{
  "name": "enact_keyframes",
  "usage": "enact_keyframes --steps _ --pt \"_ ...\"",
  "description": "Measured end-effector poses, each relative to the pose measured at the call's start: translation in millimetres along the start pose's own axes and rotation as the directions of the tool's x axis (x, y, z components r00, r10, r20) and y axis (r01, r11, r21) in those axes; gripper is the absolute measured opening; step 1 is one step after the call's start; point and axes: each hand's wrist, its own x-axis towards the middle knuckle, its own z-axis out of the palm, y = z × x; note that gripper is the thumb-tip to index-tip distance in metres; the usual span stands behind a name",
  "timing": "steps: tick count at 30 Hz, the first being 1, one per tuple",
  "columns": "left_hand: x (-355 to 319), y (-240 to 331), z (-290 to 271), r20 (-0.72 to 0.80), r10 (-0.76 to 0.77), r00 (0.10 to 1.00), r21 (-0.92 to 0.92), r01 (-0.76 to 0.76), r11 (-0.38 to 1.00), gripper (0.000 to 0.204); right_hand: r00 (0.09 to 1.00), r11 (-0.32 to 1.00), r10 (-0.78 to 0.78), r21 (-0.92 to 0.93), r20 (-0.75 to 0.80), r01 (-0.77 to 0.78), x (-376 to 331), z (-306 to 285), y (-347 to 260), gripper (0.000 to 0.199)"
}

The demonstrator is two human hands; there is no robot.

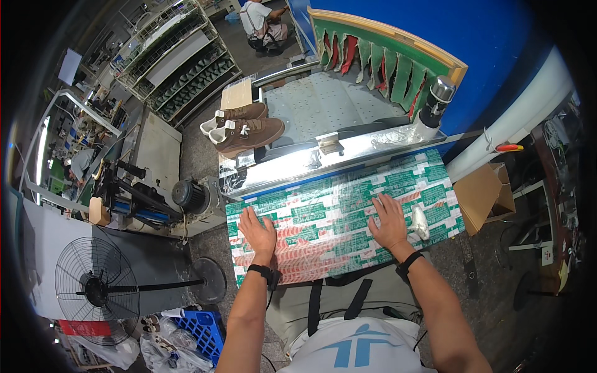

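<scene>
head view: left hand [258, 235], right hand [389, 225] spread wide; taped board [323, 233] beneath both; brown shoes [256, 132] beyond

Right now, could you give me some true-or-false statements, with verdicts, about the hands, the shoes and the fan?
1. The left hand and right hand both look empty. True.
2. The brown shoes are under the right hand. False: they sit beyond the left hand.
3. A silvery-white object lies right of the right hand on the tape-covered surface. True.
4. The fan stands at the person's right. False: it stands at the left.
</scene>
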Motion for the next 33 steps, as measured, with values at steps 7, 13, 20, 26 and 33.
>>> enact_keyframes --steps 7,13,20,26,33 --pt "-1.2 -1.1 2.8 -0.098 0.055 0.994 0.022 -0.053 0.998 0.062 1.000 1.000 0.003 0.000 0.002 -0.003 -0.2 1.5 0.5 0.059" --pt "-0.5 -0.8 1.5 -0.006 0.004 1.000 -0.004 -0.004 1.000 0.065 1.000 1.000 -0.001 0.007 -0.013 0.001 -0.4 1.6 0.9 0.060" --pt "-0.2 0.0 0.7 -0.019 0.011 1.000 -0.013 -0.011 1.000 0.064 1.000 1.000 0.013 0.002 0.008 -0.013 -0.8 1.4 1.4 0.059" --pt "-0.3 -0.5 3.3 -0.104 0.050 0.993 0.002 -0.050 0.999 0.057 1.000 1.000 0.008 0.010 0.001 -0.008 -0.5 0.8 0.4 0.060" --pt "0.7 0.8 0.9 -0.008 -0.017 1.000 -0.019 0.017 1.000 0.062 1.000 1.000 0.001 0.001 -0.006 -0.001 -0.9 1.5 2.1 0.061"
